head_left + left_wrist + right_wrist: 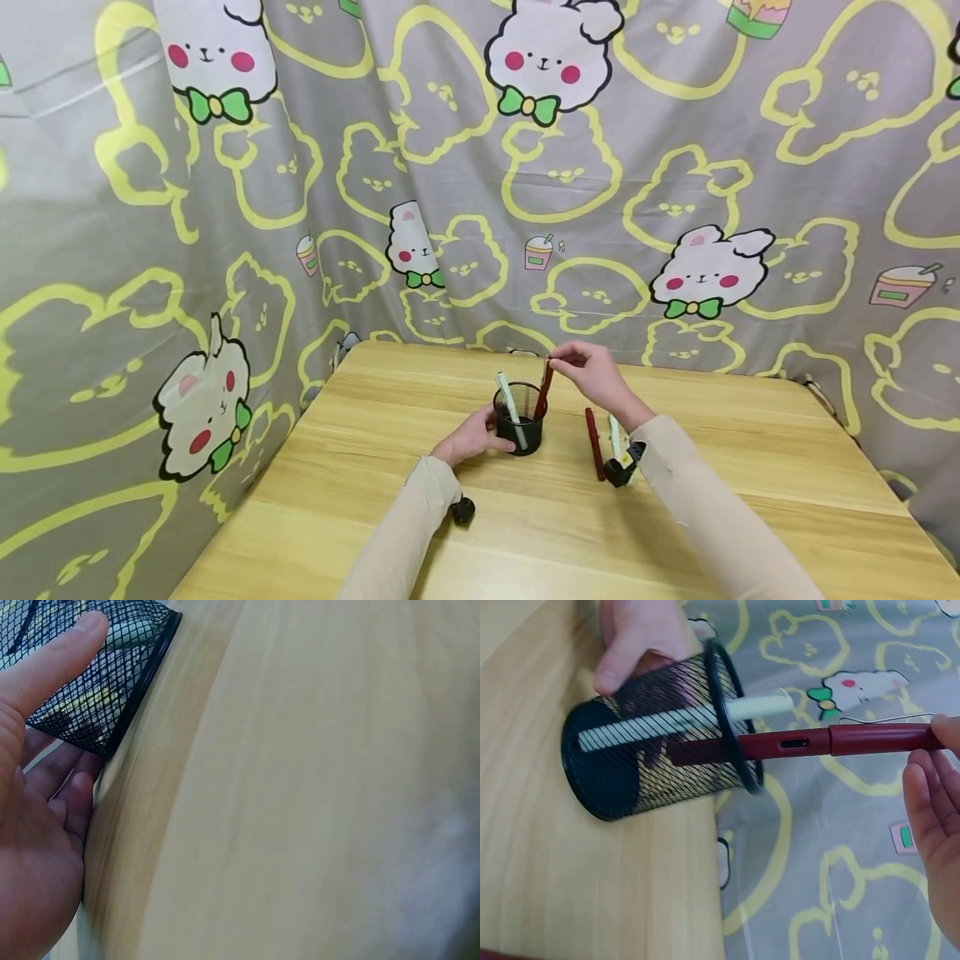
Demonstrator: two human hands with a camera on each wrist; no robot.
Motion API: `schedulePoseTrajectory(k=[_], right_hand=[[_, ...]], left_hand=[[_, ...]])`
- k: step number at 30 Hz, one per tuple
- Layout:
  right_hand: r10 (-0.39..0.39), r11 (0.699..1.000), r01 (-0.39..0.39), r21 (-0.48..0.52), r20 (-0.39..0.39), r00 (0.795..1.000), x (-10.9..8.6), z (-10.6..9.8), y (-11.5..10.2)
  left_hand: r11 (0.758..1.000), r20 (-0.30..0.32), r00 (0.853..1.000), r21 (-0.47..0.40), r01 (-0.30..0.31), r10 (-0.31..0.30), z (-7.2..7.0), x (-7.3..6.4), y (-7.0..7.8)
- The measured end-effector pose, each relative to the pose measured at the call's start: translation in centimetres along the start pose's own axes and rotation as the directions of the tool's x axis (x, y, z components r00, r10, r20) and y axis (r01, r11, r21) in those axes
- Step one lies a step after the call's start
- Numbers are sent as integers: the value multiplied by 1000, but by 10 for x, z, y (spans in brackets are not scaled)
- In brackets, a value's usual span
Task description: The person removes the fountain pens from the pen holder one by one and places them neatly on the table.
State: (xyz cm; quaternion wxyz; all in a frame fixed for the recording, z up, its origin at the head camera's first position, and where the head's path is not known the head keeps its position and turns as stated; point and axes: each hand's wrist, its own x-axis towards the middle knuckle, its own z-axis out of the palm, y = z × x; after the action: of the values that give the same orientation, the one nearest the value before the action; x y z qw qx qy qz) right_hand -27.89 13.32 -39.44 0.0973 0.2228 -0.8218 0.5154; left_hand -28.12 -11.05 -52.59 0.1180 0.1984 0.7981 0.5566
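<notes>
A black mesh pen holder (529, 437) stands upright on the table, a pale green pen (507, 395) leaning inside it. My left hand (472, 435) grips the holder low on its left side, thumb in front and fingers behind; the left wrist view shows this thumb (56, 660) against the mesh (135, 667). Pinched by its top end between thumb and fingers of my right hand (596, 377) is a dark red fountain pen (795, 744). Its lower part is inside the holder, and the tip stays above the holder's base in the right wrist view.
To the right of the holder, another red pen (594, 442) and a pale pen (615, 435) lie on the wooden table (420, 375), partly under my right wrist and its black camera (619, 472). A patterned grey curtain (465, 192) hangs behind and at the left.
</notes>
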Motion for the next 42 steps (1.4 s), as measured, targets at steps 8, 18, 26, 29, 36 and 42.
schedulePoseTrajectory(k=[8,18,26,29,36,42], right_hand=[[22,996,-14,84,-93,995,-4,-28,8],[-10,986,39,161,-179,984,-12,-55,3],[5,991,30,127,-269,963,-17,-84,21],[0,992,37,121,-296,955,-20,-95,23],[29,992,14,127,-334,942,-30,-119,33],[63,993,-23,113,-362,930,-41,-139,45]], left_hand=[[1000,6,1000,-2,-1,1,0,0,0],[999,28,999,-44,-15,16,-1,-11,20],[999,36,999,-42,-25,27,-3,-15,29],[999,32,999,-43,-23,25,-4,-15,30],[998,39,999,-48,-28,30,-4,-14,30],[999,42,999,-46,-20,22,-5,-14,29]])
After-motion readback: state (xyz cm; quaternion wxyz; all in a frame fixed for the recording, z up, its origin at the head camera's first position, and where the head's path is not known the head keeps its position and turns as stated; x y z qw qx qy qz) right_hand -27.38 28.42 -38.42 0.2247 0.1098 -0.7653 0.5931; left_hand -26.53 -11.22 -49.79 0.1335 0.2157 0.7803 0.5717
